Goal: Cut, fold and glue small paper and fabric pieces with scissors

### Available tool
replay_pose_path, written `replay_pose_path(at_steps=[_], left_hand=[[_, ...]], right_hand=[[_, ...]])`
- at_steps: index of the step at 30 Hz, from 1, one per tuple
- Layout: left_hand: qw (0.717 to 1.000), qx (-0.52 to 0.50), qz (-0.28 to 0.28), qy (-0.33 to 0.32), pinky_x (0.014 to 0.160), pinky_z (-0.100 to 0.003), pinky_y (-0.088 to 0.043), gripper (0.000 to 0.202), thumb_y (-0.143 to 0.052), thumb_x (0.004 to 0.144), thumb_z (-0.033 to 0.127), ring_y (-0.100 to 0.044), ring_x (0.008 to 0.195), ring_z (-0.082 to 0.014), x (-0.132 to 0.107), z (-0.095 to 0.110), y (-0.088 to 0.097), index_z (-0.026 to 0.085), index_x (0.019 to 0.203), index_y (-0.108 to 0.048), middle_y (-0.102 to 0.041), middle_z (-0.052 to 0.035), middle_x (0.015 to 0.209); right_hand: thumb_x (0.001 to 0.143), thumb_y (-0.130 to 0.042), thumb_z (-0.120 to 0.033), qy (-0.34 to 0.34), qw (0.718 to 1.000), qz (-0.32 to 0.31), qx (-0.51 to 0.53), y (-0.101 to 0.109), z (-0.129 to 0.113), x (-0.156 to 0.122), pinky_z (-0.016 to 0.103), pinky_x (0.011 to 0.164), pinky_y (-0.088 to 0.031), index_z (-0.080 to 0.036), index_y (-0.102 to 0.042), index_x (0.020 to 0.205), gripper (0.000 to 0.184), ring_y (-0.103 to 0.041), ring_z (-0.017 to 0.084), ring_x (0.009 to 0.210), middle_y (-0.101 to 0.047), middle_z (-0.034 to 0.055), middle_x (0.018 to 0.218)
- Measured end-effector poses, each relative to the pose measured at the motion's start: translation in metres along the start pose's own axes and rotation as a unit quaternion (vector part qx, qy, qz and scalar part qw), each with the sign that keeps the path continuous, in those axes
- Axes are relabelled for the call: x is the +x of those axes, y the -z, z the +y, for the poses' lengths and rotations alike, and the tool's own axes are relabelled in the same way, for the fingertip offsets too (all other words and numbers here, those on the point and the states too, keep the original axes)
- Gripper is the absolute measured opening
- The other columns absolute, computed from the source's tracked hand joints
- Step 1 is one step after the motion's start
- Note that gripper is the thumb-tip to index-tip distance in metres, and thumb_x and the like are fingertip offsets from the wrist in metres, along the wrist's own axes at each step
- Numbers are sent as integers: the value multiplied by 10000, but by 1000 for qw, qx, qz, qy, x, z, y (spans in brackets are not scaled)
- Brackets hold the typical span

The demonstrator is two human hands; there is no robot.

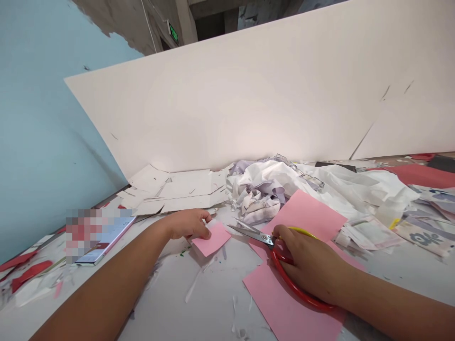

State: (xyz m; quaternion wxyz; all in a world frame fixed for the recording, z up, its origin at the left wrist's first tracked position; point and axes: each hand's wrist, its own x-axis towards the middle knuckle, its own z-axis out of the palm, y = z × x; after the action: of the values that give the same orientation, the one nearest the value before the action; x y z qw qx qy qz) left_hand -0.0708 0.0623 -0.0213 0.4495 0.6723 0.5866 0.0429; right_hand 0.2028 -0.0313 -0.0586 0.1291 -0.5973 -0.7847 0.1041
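Note:
My left hand [190, 225] pinches a small piece of pink paper [212, 240] by its upper left corner, just above the table. Red-handled scissors [265, 237] are in my right hand [307, 263], fingers through the loops. The blades stand slightly apart and point left toward the pink piece, with a gap between them and it. Under the right hand lie larger pink sheets [265, 291], partly hidden by the hand and the scissors. Another pink sheet [309, 215] extends behind the scissors.
A crumpled heap of white and lilac cloth or paper [270, 182] sits behind the hands. Flattened white cardboard [188, 187] is at back left, a phone [106, 241] at left. Printed paper pieces [423, 234] and red sheets [426, 175] lie right. A white board [249, 99] stands behind.

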Motion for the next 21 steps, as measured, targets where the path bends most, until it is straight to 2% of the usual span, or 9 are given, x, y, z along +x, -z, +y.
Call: replay_pose_path(at_steps=[4, 6, 9, 14, 18, 21], left_hand=[[995, -56, -77, 27, 428, -222, -277, 248, -559, 525, 234, -435, 473, -127, 1, -3, 0, 221, 769, -516, -485, 32, 566], [995, -44, -87, 26, 425, -226, -271, 184, -562, 542, 257, -430, 467, -130, 0, -4, 0, 219, 709, -495, -479, 27, 561], [997, -26, -72, 13, 422, -222, -240, 205, -586, 564, 318, -385, 450, -115, -1, -4, -1, 225, 712, -479, -449, 39, 552], [998, 19, -55, -13, 428, -217, -229, 361, -627, 544, 322, -402, 472, -109, 0, -6, 1, 222, 870, -506, -468, 46, 600], [994, 20, -105, -27, 434, -205, -260, 492, -615, 573, 283, -409, 495, -106, 2, -10, 6, 235, 1028, -433, -439, 70, 590], [990, 12, -138, -37, 444, -202, -292, 541, -631, 557, 240, -428, 518, -105, 3, -11, 7, 235, 1050, -408, -445, 73, 599]], right_hand=[[727, -421, -194, 1, 1000, 3, 2, 0, 0, 0, 249, 483, -285, -230, -410, 798, 80, -502, 175, 606, -561, 7, 697], [732, -425, -204, 1, 1000, 3, 6, 0, 0, 1, 248, 485, -285, -229, -420, 817, 89, -509, 176, 616, -565, 11, 709], [738, -428, -217, 1, 1000, 5, 11, 0, 1, 2, 248, 490, -288, -227, -429, 844, 106, -517, 176, 625, -570, 16, 726], [729, -435, -220, 3, 1000, 1, 13, -2, 2, 3, 253, 505, -300, -232, -430, 881, 152, -521, 178, 640, -580, 15, 750], [720, -438, -228, -6, 1000, -12, 10, 0, 2, 3, 251, 499, -303, -233, -420, 841, 122, -516, 175, 626, -578, 7, 736], [719, -437, -230, -6, 1000, -11, 10, 1, 1, 3, 250, 494, -302, -235, -416, 843, 125, -516, 176, 627, -580, 7, 743]])
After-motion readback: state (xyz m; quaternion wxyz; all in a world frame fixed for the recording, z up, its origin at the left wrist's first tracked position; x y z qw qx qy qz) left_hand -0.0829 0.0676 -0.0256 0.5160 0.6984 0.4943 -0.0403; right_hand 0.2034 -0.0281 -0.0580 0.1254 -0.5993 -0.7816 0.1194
